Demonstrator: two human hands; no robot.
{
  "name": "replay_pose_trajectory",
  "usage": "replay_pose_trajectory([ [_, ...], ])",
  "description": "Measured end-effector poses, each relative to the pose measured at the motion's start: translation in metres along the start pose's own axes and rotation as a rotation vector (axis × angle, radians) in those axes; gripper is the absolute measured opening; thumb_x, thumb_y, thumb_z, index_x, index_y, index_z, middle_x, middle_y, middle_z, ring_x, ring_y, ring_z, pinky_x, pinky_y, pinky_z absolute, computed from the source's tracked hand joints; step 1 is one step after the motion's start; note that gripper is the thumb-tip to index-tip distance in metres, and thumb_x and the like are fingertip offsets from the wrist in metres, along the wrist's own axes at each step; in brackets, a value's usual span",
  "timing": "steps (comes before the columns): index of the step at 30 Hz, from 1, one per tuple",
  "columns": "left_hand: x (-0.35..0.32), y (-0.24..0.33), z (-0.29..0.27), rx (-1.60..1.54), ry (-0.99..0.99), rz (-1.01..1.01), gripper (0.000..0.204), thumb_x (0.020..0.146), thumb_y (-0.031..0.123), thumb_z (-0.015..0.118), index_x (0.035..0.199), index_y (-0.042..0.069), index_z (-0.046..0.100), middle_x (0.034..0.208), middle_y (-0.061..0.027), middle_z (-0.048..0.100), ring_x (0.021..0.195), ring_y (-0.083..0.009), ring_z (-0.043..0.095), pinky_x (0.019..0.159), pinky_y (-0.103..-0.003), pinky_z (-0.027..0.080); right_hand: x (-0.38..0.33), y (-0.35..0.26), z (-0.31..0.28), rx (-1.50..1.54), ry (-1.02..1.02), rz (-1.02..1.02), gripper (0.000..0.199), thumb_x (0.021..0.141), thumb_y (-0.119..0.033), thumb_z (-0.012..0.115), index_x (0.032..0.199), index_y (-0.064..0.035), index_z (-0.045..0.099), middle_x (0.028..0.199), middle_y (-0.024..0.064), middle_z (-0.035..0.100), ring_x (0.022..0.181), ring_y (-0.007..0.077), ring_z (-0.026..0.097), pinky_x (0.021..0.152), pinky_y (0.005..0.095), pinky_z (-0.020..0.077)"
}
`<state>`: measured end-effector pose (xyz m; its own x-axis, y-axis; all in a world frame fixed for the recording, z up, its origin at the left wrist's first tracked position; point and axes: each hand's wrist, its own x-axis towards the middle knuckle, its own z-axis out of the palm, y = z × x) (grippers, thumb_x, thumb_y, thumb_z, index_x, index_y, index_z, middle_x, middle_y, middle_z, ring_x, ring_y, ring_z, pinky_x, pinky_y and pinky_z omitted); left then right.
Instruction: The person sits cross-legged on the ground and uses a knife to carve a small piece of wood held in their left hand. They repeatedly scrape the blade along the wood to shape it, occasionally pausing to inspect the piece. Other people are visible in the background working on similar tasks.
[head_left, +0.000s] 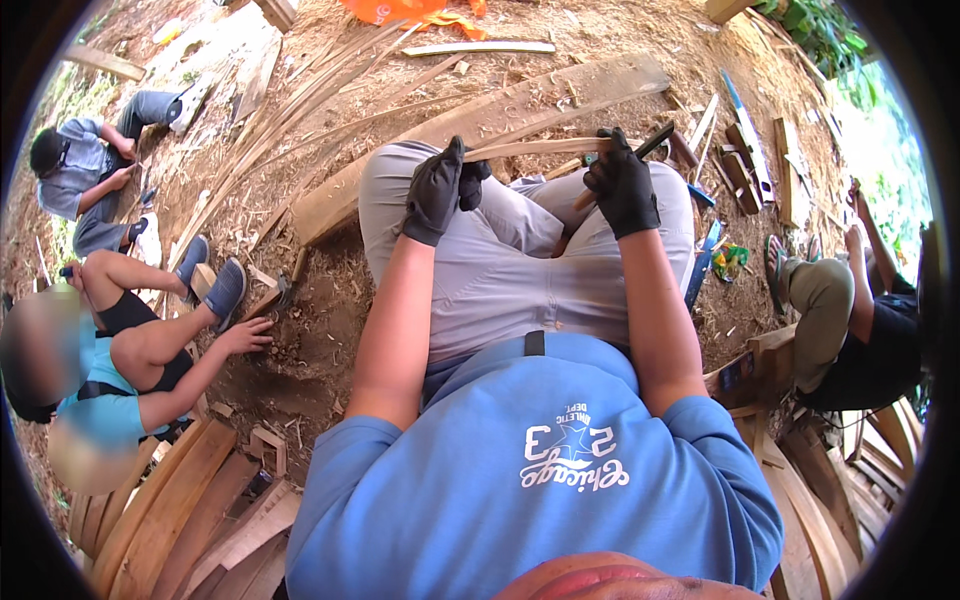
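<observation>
A thin wooden strip (540, 149) lies across the person's knees, running from about nine o'clock to three o'clock between the two gloved hands. The left hand (436, 192) has its fingers (452, 160) wrapped closed around the strip's left end. At three o'clock of it, the right hand (622, 185) grips a dark-bladed knife (650, 142), fingers curled tight on the handle, the blade resting against the strip's right end.

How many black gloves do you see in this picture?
2: one on the left hand gripping the thin wooden strip, one on the right hand holding a dark tool.
</observation>
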<state>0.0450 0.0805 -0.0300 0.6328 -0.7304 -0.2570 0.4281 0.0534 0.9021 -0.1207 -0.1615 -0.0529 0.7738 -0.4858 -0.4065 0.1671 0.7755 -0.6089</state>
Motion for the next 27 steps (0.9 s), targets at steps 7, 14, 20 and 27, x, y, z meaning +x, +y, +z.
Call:
replay_pose_trajectory([
  [7, -0.001, -0.012, -0.013, -0.147, -0.103, 0.058, 0.079, 0.102, 0.070, 0.029, 0.088, 0.003, 0.068, 0.058, -0.0028, 0.049, 0.048, -0.0167, 0.041, 0.050, -0.034, 0.035, -0.007, 0.016, -0.012, 0.044, -0.085, 0.053, 0.030, 0.108, -0.034, 0.047, 0.125, -0.0115, 0.057, 0.061, -0.0051, 0.032, 0.050, 0.0103, 0.033, 0.050, 0.0276, 0.0290],
  [14, -0.001, -0.017, -0.018, -0.142, -0.067, 0.077, 0.078, 0.102, 0.070, 0.029, 0.090, 0.004, 0.069, 0.066, -0.0073, 0.061, 0.049, -0.0217, 0.048, 0.051, -0.036, 0.039, 0.000, 0.019, -0.016, 0.092, -0.141, 0.083, 0.022, 0.107, -0.034, 0.050, 0.114, -0.0149, 0.059, 0.058, -0.0056, 0.030, 0.048, 0.0107, 0.031, 0.048, 0.0281, 0.0279],
  [20, -0.005, -0.013, -0.007, -0.153, -0.015, 0.089, 0.080, 0.102, 0.070, 0.029, 0.088, 0.002, 0.069, 0.062, -0.0070, 0.059, 0.049, -0.0234, 0.051, 0.050, -0.036, 0.039, -0.003, 0.018, -0.017, 0.080, -0.128, 0.102, 0.020, 0.108, -0.034, 0.047, 0.105, -0.0172, 0.058, 0.059, -0.0054, 0.031, 0.048, 0.0117, 0.032, 0.049, 0.0291, 0.0287],
  [27, -0.008, -0.016, -0.006, 0.063, 0.090, 0.126, 0.067, 0.106, 0.057, 0.041, 0.088, -0.001, 0.068, 0.055, -0.0051, 0.051, 0.046, -0.0213, 0.049, 0.048, -0.034, 0.038, -0.004, 0.018, -0.025, 0.110, -0.231, 0.107, 0.020, 0.108, -0.026, 0.044, 0.119, -0.0152, 0.056, 0.065, -0.0040, 0.035, 0.054, 0.0122, 0.036, 0.054, 0.0296, 0.0312],
])
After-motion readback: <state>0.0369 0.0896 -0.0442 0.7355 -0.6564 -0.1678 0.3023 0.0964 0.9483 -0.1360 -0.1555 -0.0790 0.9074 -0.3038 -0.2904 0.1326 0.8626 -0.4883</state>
